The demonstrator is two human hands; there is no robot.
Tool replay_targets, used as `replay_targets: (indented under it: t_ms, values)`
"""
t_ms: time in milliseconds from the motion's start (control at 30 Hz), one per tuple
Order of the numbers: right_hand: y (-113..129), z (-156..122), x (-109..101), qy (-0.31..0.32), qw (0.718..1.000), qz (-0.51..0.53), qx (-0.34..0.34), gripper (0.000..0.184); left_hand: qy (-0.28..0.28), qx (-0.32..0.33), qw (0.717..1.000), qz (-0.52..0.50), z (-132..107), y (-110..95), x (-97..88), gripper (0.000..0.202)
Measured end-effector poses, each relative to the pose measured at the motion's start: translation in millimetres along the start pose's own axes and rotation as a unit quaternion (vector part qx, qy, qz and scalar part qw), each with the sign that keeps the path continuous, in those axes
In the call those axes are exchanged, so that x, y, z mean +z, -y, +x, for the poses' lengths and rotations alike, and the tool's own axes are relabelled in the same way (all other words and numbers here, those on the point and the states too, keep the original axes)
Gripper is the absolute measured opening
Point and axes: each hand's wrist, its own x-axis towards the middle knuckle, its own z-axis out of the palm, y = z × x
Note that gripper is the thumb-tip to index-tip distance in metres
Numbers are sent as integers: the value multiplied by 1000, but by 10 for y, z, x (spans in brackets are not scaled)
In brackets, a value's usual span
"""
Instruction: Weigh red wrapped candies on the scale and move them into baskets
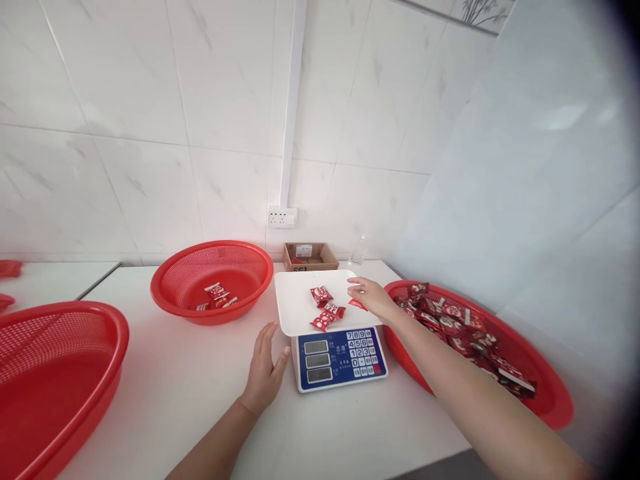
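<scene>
A blue electronic scale (341, 357) with a white weighing tray (295, 300) stands on the white table. Three red candy packets (326, 308) lie on the tray. My right hand (371, 296) reaches over the tray's right edge, fingers pinched on another red candy packet (357, 304). My left hand (263, 370) rests flat and open on the table just left of the scale. The red basket (550, 400) at the right holds several red packets.
A red basket (250, 263) behind the scale on the left holds a few packets. A large red basket (60, 320) sits at the near left. A small cardboard box (310, 256), a clear bottle (358, 251) and a wall socket (282, 217) are at the back.
</scene>
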Motion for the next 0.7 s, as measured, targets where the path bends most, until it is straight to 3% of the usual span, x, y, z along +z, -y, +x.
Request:
replay_targets:
  t_ms: [133,333,433,533,633,700]
  values:
    - [-83,-1,14,-12,1000,22,19,36,9,1,1000,-2,-1,-14,8,45]
    - [-150,5,-63,-12,1000,15,-5,51,10,-15,1000,-5,-5,4,13,45]
    - [-298,6,-313,-38,998,-48,-10,48,2,-38,999,-5,-3,10,12,48]
    - [-582,-75,-672,-51,988,-143,30,32,-3,-59,998,-13,5,-8,9,49]
    - [-917,-277,-962,15,972,-216,90,13,-2,-71,997,-27,13,-31,12,50]
    - [-1112,-431,-1044,81,960,-241,117,12,5,-76,997,-34,16,-37,19,50]
